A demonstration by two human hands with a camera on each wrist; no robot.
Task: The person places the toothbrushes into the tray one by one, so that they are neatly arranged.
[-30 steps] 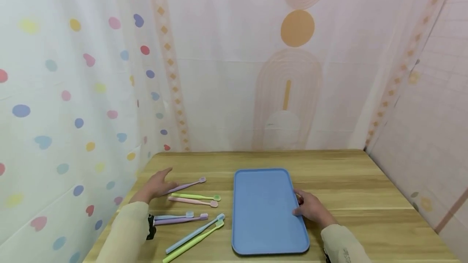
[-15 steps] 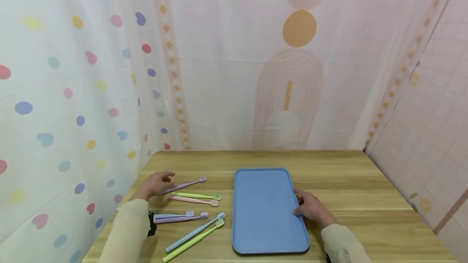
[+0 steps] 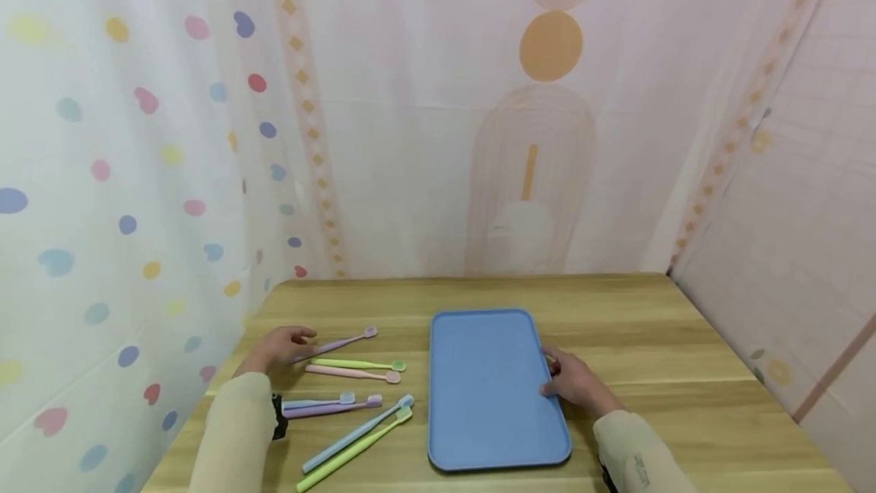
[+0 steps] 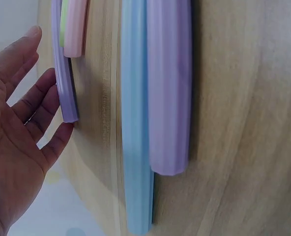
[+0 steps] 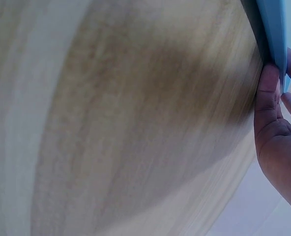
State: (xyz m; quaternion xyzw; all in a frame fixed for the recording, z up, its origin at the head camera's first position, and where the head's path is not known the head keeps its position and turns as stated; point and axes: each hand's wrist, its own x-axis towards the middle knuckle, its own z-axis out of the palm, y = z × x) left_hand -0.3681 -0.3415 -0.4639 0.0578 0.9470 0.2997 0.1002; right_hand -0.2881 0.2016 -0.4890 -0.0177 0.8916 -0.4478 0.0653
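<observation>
In the head view my left hand [image 3: 279,348] is at the handle of the farthest purple toothbrush [image 3: 335,345]. The left wrist view shows its fingertips touching that purple handle [image 4: 66,93], the thumb standing apart from it. Just nearer lie a green toothbrush [image 3: 356,364] and a pink toothbrush [image 3: 349,373]. My right hand [image 3: 575,380] holds the right edge of a blue rectangular tray [image 3: 496,394], thumb over the rim. From the right wrist, the hand [image 5: 280,142] has fingers against the tray's side [image 5: 272,29].
Under my left forearm, a light blue toothbrush [image 3: 315,403] and another purple toothbrush [image 3: 335,408] lie side by side. Closer in, a blue toothbrush [image 3: 356,436] and a green toothbrush [image 3: 352,453] slant towards the tray. A patterned curtain [image 3: 411,173] hangs behind the wooden table [image 3: 602,303].
The left hand's raised finger has come down and its fingers bend more near the purple handle. The head view has shifted slightly. Right hand and tray stay put.
</observation>
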